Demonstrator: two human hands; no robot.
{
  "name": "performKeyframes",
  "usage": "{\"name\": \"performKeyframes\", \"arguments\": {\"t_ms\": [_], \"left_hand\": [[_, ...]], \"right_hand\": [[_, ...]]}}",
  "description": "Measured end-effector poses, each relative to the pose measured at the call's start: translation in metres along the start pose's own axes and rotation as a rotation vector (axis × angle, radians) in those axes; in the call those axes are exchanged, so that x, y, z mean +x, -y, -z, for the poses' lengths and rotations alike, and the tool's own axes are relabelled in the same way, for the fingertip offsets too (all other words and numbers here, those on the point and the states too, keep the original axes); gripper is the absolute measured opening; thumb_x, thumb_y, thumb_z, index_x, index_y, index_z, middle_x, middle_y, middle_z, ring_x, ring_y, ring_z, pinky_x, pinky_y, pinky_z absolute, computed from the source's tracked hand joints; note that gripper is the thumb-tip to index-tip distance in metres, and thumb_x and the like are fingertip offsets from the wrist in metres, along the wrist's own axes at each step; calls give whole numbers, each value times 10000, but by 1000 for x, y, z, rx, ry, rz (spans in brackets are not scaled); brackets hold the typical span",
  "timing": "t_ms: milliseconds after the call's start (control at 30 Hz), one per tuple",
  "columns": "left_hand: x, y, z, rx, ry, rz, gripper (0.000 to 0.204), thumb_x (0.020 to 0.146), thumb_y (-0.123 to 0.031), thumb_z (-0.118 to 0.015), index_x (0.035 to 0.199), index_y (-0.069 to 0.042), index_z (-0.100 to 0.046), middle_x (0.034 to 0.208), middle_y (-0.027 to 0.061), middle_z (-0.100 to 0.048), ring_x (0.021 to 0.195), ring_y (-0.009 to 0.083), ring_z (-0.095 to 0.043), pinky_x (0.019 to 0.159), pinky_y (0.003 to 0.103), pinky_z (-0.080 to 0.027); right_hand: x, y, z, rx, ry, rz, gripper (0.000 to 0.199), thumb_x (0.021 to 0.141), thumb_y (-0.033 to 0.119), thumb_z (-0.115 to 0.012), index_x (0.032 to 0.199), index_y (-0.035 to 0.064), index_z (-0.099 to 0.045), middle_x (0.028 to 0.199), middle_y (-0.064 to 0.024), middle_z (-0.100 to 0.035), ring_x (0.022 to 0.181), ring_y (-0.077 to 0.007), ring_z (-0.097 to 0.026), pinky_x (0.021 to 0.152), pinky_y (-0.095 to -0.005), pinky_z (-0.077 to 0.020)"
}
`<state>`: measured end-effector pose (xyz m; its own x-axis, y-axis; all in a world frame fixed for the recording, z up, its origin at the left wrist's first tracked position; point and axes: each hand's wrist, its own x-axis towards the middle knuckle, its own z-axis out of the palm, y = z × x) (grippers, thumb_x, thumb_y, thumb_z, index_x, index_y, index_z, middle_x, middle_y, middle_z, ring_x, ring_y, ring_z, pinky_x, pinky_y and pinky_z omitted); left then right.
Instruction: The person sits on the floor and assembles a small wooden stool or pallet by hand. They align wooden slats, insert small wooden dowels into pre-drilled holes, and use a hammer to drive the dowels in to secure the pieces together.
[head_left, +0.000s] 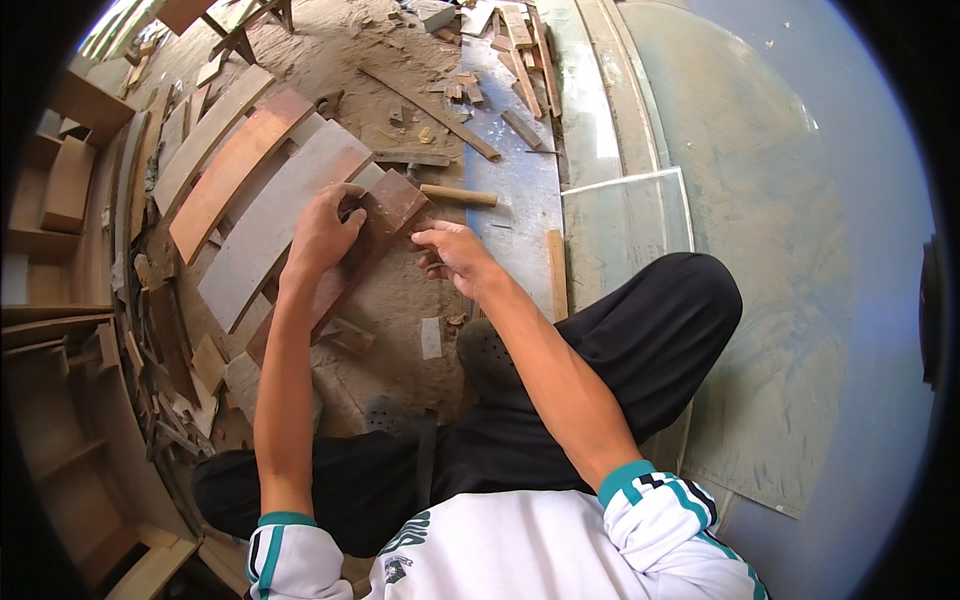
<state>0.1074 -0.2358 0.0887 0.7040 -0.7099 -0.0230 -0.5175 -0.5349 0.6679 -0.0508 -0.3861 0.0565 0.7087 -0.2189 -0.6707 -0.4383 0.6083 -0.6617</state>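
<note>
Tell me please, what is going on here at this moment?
A person, low to the ground, works with bare hands at a reddish-brown plank. The left hand is over the plank, next to a gray board; the right hand is at the plank's right end. I cannot tell whether either holds something small. A wooden handle lies just beyond that end.

Floor (340,45): brown, dusty, strewn with wood scraps (473,93)
Left side: open wooden shelves (130,430) with several compartments
Right side: pale blue wall (885,300), a large smeared glass pane (770,300) beside it
Light: brightest at upper left
</note>
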Motion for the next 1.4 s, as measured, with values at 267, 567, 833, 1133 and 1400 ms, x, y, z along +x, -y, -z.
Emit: {"name": "performKeyframes", "arguments": {"t_ms": [267, 567, 833, 1133, 1400], "left_hand": [[5, -4, 5, 46, 45, 0, 324, 847, -128, -689, 1158, -41, -673, 1147, 153, -677, 1072, 323, -641, 940, 398, -498], [6, -3, 1, 78, 36, -12, 386, 806, -138, -666, 1183, -57, -672, 1147, 154, -655, 1071, 334, -616, 944, 418, -485], [5, -4, 1, 92, 68, 17, 391, 805, -95, -639, 1193, -49, -660, 1167, 175, -635, 1101, 335, -606, 983, 399, -474], [7, -5, 2, 89, 88, 28, 408, 802, -102, -635, 1204, -41, -661, 1217, 177, -629, 1151, 330, -593, 1022, 400, -461], [7, 3, -1, 79, 56, 3, 420, 782, -122, -622, 1196, -76, -679, 1189, 183, -629, 1159, 355, -572, 1014, 421, -458]], "right_hand": [[13, -11, 7, -1, -2, 79, 200, 892, 117, -704, 1049, -7, -691, 820, -35, -675, 648, -121, -613, 559, -267, -476], [13, -3, 7, -160, -19, 107, 151, 899, 126, -710, 969, -7, -691, 810, -33, -678, 676, -118, -614, 582, -264, -476], [7, -1, 0, -203, -48, 92, 152, 894, 147, -694, 955, 9, -676, 821, -37, -672, 677, -122, -607, 565, -276, -469], [8, -4, -6, -128, -73, 97, 165, 883, 170, -683, 924, 14, -647, 795, -35, -625, 660, -121, -579, 500, -261, -433], [7, -4, -10, -139, -103, 124, 163, 862, 180, -673, 885, 25, -630, 764, -19, -601, 615, -98, -532, 484, -243, -397]]}}
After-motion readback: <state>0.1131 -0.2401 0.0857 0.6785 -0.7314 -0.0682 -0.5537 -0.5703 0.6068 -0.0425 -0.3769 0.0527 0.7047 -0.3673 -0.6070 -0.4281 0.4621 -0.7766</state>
